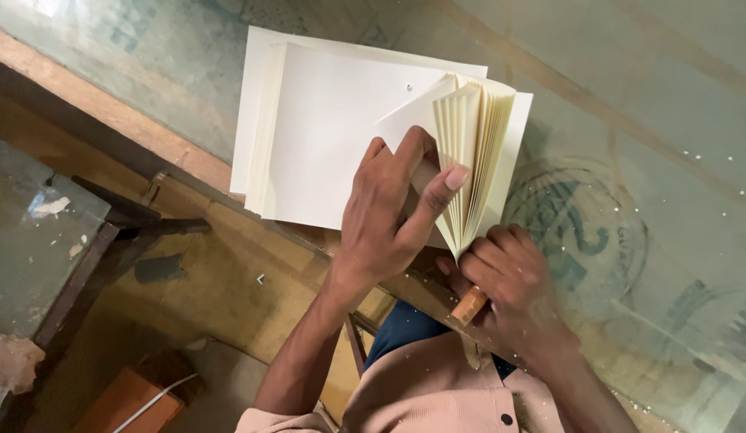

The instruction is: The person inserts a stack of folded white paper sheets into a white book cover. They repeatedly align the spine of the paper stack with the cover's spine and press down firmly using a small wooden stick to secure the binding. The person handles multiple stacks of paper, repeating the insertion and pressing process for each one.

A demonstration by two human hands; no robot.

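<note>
A stack of cream paper sheets [333, 136] lies on a glass-topped table [629, 96]. At its right side a bundle of folded sheets [469, 144] stands fanned out on its fold. My left hand [389, 216] rests on the stack, its thumb pressed against the fanned pages. My right hand [509, 289] grips the lower corner of the bundle and holds a tool with a wooden handle [469, 306], whose tip is hidden by the fingers.
The table's wooden edge [108, 120] runs diagonally at the left. Below it are a brown floor, a dark metal frame [92, 265] and an orange box [124, 401]. A round printed mark [581, 224] shows under the glass to the right.
</note>
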